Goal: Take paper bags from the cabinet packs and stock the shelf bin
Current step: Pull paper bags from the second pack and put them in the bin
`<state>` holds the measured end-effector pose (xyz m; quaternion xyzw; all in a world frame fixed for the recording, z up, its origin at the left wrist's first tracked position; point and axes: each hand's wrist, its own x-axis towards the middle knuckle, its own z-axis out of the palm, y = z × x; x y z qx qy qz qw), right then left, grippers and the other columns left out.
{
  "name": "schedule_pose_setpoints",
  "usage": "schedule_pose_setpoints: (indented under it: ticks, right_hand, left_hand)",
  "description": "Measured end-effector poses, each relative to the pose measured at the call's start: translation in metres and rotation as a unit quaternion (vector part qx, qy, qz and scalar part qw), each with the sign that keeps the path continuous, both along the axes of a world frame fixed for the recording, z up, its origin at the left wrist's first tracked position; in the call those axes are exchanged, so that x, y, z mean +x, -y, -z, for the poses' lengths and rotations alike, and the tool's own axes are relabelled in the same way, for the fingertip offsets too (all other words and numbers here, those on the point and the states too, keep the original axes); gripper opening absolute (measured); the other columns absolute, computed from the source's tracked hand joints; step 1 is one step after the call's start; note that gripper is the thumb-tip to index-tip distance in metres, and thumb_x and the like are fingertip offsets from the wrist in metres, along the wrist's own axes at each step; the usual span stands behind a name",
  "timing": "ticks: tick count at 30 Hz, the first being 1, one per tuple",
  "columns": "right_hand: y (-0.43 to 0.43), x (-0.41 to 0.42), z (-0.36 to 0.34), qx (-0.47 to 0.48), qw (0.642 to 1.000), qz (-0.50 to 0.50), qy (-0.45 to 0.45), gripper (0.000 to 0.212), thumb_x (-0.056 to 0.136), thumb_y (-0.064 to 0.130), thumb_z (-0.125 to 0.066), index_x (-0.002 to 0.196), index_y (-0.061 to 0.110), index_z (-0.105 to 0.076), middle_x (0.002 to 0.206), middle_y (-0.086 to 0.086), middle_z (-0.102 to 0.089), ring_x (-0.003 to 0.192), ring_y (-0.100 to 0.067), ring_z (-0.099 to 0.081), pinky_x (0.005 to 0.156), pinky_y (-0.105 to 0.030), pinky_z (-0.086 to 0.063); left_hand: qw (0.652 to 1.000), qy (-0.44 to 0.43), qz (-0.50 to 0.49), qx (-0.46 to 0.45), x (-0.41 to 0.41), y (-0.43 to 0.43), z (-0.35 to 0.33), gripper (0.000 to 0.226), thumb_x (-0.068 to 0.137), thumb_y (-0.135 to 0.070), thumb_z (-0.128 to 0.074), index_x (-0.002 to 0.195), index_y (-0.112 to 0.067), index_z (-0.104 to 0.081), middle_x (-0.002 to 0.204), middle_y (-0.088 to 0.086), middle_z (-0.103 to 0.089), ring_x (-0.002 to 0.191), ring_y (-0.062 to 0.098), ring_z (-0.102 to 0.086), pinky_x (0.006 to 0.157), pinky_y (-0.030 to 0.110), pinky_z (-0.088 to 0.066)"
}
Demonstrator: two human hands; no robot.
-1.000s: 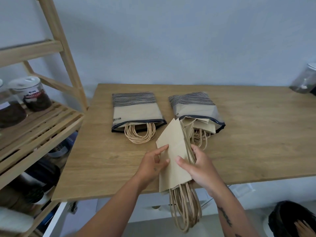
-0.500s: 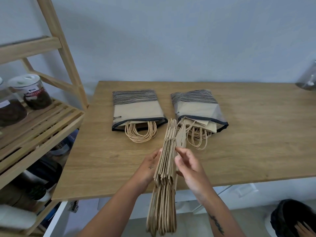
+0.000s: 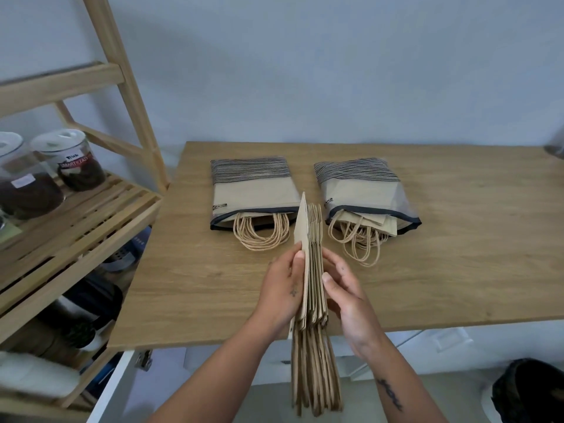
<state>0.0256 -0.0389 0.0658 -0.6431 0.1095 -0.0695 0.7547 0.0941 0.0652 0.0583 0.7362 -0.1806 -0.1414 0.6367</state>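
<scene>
A stack of folded brown paper bags (image 3: 312,270) stands on edge over the wooden table (image 3: 457,270), its twine handles hanging past the front edge. My left hand (image 3: 282,288) grips the stack's left face with the thumb on top. My right hand (image 3: 345,288) holds the right side, fingers against the bags. Behind lie two striped plastic packs with more bags: the left pack (image 3: 251,190) and the right pack (image 3: 363,190), both open toward me with handles spilling out.
A wooden shelf unit (image 3: 76,215) stands to the left, with two lidded jars (image 3: 73,160) on its slatted shelf and dark items below. A dark basket (image 3: 531,392) sits on the floor at lower right. A clear container edge (image 3: 557,145) shows far right.
The stack has turned from lying flat to standing on edge between both hands, and it has been squared up. The view has shifted slightly down and left.
</scene>
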Motion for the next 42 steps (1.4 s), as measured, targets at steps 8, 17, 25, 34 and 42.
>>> schedule_pose_setpoints:
  ticks: [8,17,25,34,42]
  right_hand:
    - [0.016,0.009,-0.004,-0.014,0.999,-0.001,-0.038,0.033,0.095,0.01,-0.042,0.113,0.035,-0.055,0.111,0.013,-0.067,0.096,0.0,-0.065,0.069,-0.016,-0.052]
    - [0.02,0.008,-0.006,0.002,0.999,-0.004,-0.035,0.03,0.089,0.009,-0.052,0.114,0.026,-0.057,0.1,0.009,-0.071,0.09,-0.002,-0.067,0.07,-0.014,-0.052]
    - [0.025,0.01,-0.004,0.035,0.999,-0.014,-0.032,0.045,0.076,0.018,-0.062,0.12,0.017,-0.057,0.114,-0.001,-0.067,0.099,-0.008,-0.066,0.075,-0.018,-0.053]
    - [0.032,0.006,-0.001,0.041,0.997,0.063,-0.003,0.025,0.087,-0.003,-0.05,0.104,0.014,-0.056,0.101,-0.006,-0.066,0.092,-0.017,-0.064,0.083,-0.031,-0.052]
    - [0.029,0.008,-0.006,-0.092,0.992,0.08,0.028,0.036,0.09,-0.011,-0.035,0.097,0.015,-0.058,0.101,0.002,-0.061,0.088,0.009,-0.058,0.081,-0.011,-0.045]
  left_hand:
    - [0.993,-0.115,0.019,0.006,0.007,0.01,0.002,0.036,0.099,-0.035,-0.035,0.123,-0.017,-0.056,0.109,0.0,-0.067,0.102,0.014,-0.064,0.077,0.021,-0.053]
    - [0.983,-0.155,0.07,0.069,0.021,-0.001,-0.03,0.049,0.093,-0.058,-0.029,0.106,-0.023,-0.06,0.096,-0.008,-0.067,0.08,0.012,-0.063,0.064,0.027,-0.049]
    - [0.967,-0.219,0.09,0.088,0.032,0.001,-0.035,0.058,0.081,-0.042,-0.065,0.129,-0.014,-0.048,0.097,-0.002,-0.067,0.075,0.012,-0.065,0.05,0.022,-0.05]
    - [0.966,-0.232,0.086,0.071,0.035,0.004,-0.029,0.034,0.084,-0.034,-0.064,0.112,-0.016,-0.057,0.089,-0.002,-0.069,0.066,0.011,-0.064,0.051,0.025,-0.051]
    - [0.967,-0.235,0.079,0.067,0.034,0.008,-0.022,0.063,0.079,-0.042,-0.068,0.132,-0.014,-0.046,0.116,0.004,-0.063,0.096,0.026,-0.064,0.065,0.036,-0.057]
